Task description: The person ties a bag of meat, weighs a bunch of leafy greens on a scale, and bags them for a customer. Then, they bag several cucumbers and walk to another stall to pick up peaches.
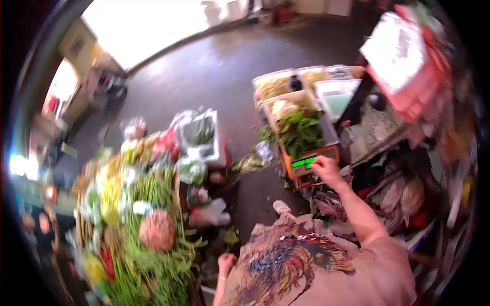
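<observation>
My right hand (325, 169) is at the front of an orange scale (298, 179), beside its lit green display (304, 163). Its fingers are curled in, and whether they hold anything is too small to make out. Leafy greens (300, 131) lie in a white tray on the scale. Low beside my body, my left hand (227, 262) is closed near the edge of the vegetable stall, with its fingers folded; what it may hold is hidden.
Green beans (152, 187), other vegetables and a pinkish bag (157, 230) cover the stall at left. Behind the scale stand white bins (337, 97). Plastic bags (395, 53) hang at upper right. People (46, 224) stand at far left.
</observation>
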Demonstrator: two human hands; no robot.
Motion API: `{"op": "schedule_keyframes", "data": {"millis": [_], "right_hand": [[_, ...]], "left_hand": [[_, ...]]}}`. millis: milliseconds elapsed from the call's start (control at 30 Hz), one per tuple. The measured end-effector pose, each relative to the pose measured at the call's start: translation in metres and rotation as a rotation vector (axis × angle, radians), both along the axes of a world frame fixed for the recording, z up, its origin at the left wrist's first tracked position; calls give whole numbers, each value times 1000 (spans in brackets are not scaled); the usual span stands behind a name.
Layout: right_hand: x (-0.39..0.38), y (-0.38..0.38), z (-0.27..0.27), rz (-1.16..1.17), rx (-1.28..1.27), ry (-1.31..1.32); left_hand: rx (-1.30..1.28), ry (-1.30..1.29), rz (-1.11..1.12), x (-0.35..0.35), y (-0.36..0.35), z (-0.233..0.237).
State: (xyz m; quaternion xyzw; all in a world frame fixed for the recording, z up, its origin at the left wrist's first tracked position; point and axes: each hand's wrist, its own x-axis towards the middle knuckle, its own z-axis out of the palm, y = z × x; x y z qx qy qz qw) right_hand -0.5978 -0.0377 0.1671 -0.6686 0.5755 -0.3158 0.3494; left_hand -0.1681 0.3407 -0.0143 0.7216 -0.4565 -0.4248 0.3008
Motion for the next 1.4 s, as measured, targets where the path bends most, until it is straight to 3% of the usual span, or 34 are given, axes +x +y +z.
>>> {"op": "schedule_keyframes", "data": {"millis": [33, 67, 100, 133, 200, 233, 267, 333, 400, 467, 533, 600, 633, 767, 867, 933, 967, 1033, 1100, 1133, 1200, 1233, 1267, 1333, 1367, 1400], "right_hand": [[0, 8, 9, -13, 66, -32], [3, 15, 14, -11, 136, -55], [-2, 17, -2, -6, 200, -66], [-5, 24, -19, -11, 275, -69], [-2, 36, -31, -15, 454, -34], [0, 44, -39, 24, 520, -15], [-14, 49, -79, 83, 463, 32], [1, 61, -71, 217, 419, 231], [12, 61, -82, 252, 608, 273], [10, 57, -126, 419, 588, 425], [15, 47, -146, 523, 734, 573], [14, 38, -161, 587, 874, 647], [16, 33, -156, 654, 860, 735], [-7, 22, -183, 743, 875, 732], [-26, 8, -204, 807, 946, 701], [-31, 2, -214, 716, 1283, 271], [-34, 3, -219, 717, 1298, 278], [-6, 10, -206, 685, 1562, -1], [10, 37, -214, 1077, 1380, -52], [24, 49, -205, 1077, 1507, -67], [29, 94, -224, 1224, 1360, 153], [39, 102, -221, 1294, 1339, 276], [47, 105, -220, 1370, 1315, 400], [45, 121, -243, 1475, 1345, 504], [45, 123, -258, 1591, 1268, 562], [51, 113, -265, 1600, 1277, 562]], "left_hand": [[-154, -51, -43, -1, 6, -12], [310, 209, 324, -17, -21, 39], [254, 88, 294, -20, -27, 41], [303, 335, 476, -19, -27, 29], [382, 193, 483, -27, -52, 65], [392, 158, 491, -28, -53, 61], [395, 123, 476, -31, -55, 54], [501, 126, 491, -40, -65, 61], [577, 157, 511, -54, -61, 51], [570, 19, 461, -72, -64, 54], [629, 64, 382, -87, -65, 39], [544, 278, 485, -111, -57, 8], [559, 215, 385, -120, -60, 9], [806, 222, 221, -168, -91, 10], [640, 466, 368, -196, -106, 10], [472, 732, 652, -205, -112, 2], [384, 660, 646, -210, -112, -5], [362, 659, 614, -212, -132, 1], [349, 617, 501, -211, -160, 8], [285, 455, 345, -217, -153, -10], [440, 643, 419, -235, -159, -28], [453, 664, 334, -241, -161, -39], [330, 543, 295, -251, -160, -45], [388, 406, 72, -273, -135, -88], [487, 474, -26, -279, -127, -103], [736, 599, 26, -280, -126, -108]]}}
